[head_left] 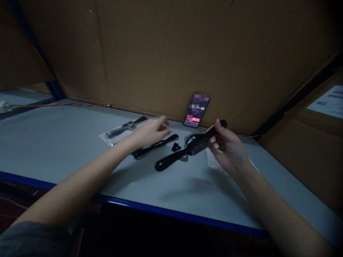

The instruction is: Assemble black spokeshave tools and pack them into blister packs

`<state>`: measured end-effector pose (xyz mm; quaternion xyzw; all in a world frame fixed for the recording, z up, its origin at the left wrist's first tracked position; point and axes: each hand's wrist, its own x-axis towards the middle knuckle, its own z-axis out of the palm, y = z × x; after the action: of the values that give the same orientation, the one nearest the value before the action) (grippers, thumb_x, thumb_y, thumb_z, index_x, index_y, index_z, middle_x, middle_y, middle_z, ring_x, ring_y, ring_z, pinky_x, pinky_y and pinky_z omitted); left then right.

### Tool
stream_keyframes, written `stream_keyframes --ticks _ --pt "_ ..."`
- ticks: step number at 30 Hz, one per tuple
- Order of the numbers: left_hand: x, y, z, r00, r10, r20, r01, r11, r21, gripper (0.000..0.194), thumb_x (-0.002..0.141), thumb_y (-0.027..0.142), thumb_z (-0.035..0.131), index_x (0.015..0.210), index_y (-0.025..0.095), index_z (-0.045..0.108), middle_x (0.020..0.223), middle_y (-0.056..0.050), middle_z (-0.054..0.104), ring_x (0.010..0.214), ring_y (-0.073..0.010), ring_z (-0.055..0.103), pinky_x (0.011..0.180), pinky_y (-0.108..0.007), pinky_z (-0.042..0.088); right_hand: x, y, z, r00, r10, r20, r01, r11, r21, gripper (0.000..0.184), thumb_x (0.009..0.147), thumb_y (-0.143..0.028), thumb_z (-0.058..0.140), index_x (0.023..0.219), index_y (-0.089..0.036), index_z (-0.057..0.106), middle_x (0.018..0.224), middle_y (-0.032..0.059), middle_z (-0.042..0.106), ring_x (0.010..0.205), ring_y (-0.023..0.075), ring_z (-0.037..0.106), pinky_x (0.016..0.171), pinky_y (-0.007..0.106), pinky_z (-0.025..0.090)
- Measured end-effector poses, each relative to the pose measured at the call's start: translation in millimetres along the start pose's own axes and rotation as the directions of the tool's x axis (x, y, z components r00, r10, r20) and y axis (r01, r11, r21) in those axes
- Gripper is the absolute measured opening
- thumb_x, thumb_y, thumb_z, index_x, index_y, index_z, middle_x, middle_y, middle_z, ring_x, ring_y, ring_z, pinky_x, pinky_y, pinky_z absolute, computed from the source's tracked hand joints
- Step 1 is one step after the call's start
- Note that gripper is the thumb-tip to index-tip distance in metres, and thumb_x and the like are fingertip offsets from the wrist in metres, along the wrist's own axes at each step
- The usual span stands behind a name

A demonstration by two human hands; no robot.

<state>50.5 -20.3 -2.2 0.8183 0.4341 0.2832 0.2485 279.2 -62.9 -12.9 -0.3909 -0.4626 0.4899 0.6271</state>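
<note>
A black spokeshave [197,143] is tilted above the table, its right-hand handle gripped by my right hand [230,148]. Its other handle points down toward the left. My left hand [151,131] hovers with bent fingers apart and nothing visible between them. Just beneath it, a second black spokeshave body [158,144] lies on the table, partly hidden by my wrist. A small black metal piece [176,147] rests between the two tools. Behind the held spokeshave, a flat grey plate [184,158] is partly covered.
To the left, another spokeshave [115,133] lies in or on clear packaging. A phone [197,111] showing a timer leans against the cardboard wall [160,60]. Clear plastic packaging [213,162] is under my right hand. The table [66,142] has a blue front edge.
</note>
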Motion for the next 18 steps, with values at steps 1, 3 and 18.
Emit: stream_keyframes --ticks 1,3,18 --pt "3.9 -10.0 -12.6 0.993 0.011 -0.116 0.017 0.973 0.230 0.039 0.079 0.046 0.057 0.103 0.016 0.058 0.106 -0.014 0.062 0.103 -0.0262 0.054 0.087 -0.035 0.039 2.7 1.2 -1.4 1.000 0.001 0.001 -0.001 1.000 0.005 0.036 0.070 -0.047 0.072 0.060 -0.021 0.050 0.047 -0.0033 0.049 0.036 0.0063 0.041 0.032 0.021 0.029" --pt "10.3 -29.5 -33.8 0.979 -0.060 -0.193 0.149 0.860 0.488 0.043 0.073 0.047 0.063 0.098 0.013 0.061 0.110 -0.017 0.060 0.108 -0.0300 0.050 0.087 -0.034 0.038 6.6 5.1 -3.3 1.000 0.006 0.009 -0.006 1.000 0.009 0.032 0.071 -0.045 0.072 0.064 -0.021 0.052 0.051 -0.0028 0.053 0.040 0.0070 0.044 0.038 0.022 0.036" --pt "3.6 -11.3 -36.7 0.973 -0.220 0.070 0.231 0.943 -0.240 0.033 0.077 0.027 0.060 0.107 0.017 0.051 0.101 -0.011 0.064 0.072 -0.0174 0.064 0.061 -0.027 0.047 4.7 11.7 -2.6 0.999 0.028 0.042 -0.028 1.000 -0.008 0.029 0.075 -0.043 0.070 0.066 -0.020 0.053 0.052 -0.0033 0.056 0.041 0.0066 0.047 0.043 0.023 0.039"
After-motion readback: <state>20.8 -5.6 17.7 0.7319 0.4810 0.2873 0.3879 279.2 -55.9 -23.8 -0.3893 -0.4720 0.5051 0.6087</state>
